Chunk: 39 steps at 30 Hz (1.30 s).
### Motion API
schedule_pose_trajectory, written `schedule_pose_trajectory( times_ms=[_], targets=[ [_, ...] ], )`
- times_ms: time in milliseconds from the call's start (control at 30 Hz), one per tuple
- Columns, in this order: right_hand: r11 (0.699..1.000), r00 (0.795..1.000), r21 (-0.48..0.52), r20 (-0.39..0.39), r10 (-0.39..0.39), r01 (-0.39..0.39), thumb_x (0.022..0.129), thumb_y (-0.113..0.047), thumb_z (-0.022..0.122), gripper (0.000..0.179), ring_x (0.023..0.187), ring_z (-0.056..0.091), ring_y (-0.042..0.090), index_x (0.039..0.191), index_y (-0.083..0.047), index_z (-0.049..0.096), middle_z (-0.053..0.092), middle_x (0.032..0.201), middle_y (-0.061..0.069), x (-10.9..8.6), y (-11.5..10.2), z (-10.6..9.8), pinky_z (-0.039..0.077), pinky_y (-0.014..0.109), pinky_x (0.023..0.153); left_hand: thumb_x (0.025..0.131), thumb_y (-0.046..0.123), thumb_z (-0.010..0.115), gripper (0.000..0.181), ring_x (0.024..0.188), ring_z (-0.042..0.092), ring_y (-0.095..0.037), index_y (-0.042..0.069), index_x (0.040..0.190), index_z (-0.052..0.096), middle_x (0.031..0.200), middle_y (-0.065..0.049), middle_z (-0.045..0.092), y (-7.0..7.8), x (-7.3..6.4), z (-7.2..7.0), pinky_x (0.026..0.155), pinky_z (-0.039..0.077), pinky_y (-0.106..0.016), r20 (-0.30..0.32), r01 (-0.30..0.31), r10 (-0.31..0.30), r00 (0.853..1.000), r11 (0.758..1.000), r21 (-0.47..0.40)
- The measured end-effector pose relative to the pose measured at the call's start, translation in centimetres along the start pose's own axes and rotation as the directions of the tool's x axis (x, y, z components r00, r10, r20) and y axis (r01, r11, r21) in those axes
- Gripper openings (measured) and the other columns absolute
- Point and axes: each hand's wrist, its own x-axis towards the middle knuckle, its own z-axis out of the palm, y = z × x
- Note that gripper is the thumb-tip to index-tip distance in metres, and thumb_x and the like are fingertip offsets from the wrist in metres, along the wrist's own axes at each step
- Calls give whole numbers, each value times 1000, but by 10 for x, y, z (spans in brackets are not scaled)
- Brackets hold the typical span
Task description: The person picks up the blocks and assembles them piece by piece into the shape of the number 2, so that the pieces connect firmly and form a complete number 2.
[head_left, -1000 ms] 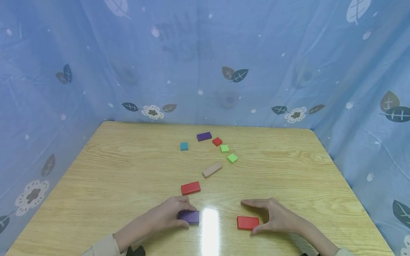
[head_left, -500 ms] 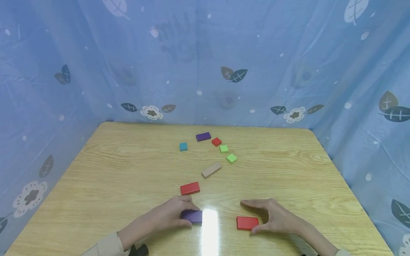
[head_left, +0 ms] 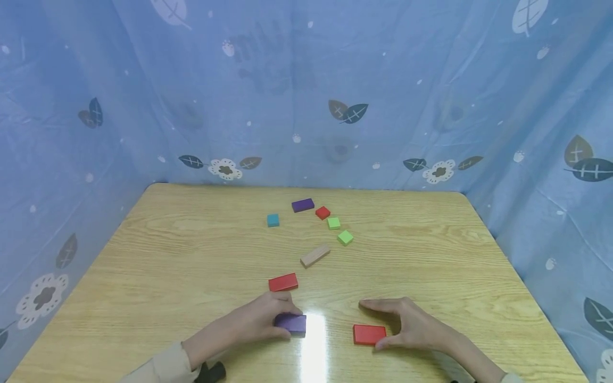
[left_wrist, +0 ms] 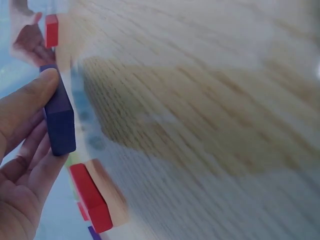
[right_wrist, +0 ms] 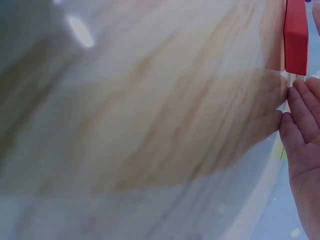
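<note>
Table: side edges lay well apart from both hands; a lit strip of wood ran between them. Left hand: angled inward, thumb and fingers clamped on the purple block; could not tell whether its underside touched wood. Right hand: thumb and straight fingers wide apart, beside the red block, which lay on the table, left of the palm. Right wrist view alone showed a gap between fingertips and that block.
</note>
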Motion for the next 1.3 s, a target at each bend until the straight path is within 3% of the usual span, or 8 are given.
schedule_pose_trajectory(
  times_ms=[433, 833, 1300],
  targets=[
    [1000, 1000, -17, -10, -4, 4, 76, -43, 77, 69, 117, 57, 18, 133, -9, 57, 60, 130, 3, -1, 1, -1, 48, 33, 95, 78, 20, 79, 37, 82, 48, 3, 7, 112, 70, 96, 6, 59, -2, 7, 5, 70, 45, -10, 18, -30, 30, 999, 999, 12],
    [997, 996, 9, -33, -80, 80, 78, -38, 77, 66, 117, 57, 19, 133, -8, 56, 61, 129, 5, -1, 1, 1, 46, 28, 97, 80, 19, 78, 38, 82, 50, 1, 6, 114, 69, 96, 6, 59, -2, 9, 8, 70, 46, -11, 45, -5, 7, 999, 999, -43],
    [999, 999, -6, -22, -50, 50, 78, -40, 77, 68, 118, 56, 18, 134, -8, 56, 60, 130, 4, -1, 0, 1, 47, 31, 96, 77, 16, 80, 35, 81, 50, 2, 7, 110, 71, 95, 7, 63, -3, 13, 11, 68, 45, -10, 19, -45, 46, 999, 998, -52]
  ],
)
